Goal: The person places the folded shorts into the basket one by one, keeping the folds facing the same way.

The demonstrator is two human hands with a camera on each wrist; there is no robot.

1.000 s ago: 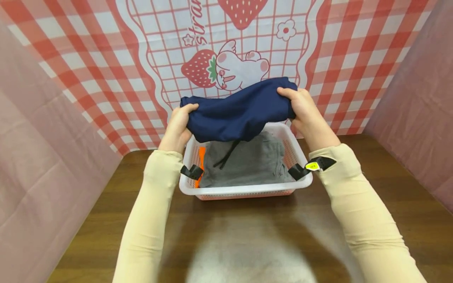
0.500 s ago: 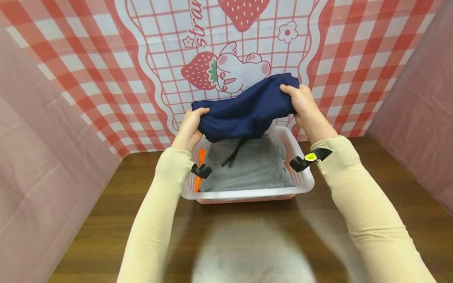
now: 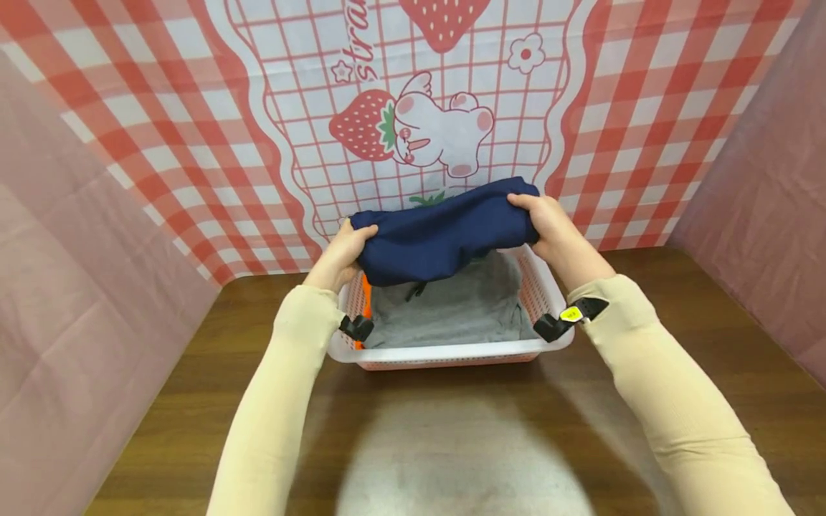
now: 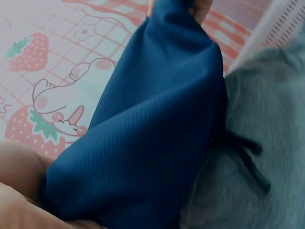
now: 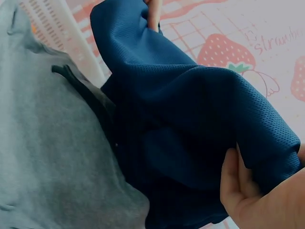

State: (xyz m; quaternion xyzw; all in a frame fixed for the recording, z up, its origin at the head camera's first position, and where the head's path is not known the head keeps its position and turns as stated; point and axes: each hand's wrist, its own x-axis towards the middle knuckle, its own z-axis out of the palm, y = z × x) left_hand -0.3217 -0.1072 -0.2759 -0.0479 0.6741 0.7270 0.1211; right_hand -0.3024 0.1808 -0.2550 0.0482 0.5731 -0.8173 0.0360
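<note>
We see the left hand (image 3: pixel 340 254) and right hand (image 3: pixel 548 226) each grasping an end of the dark navy mesh-fabric garment (image 3: pixel 445 233), held just above the white perforated plastic basket (image 3: pixel 452 352).
</note>
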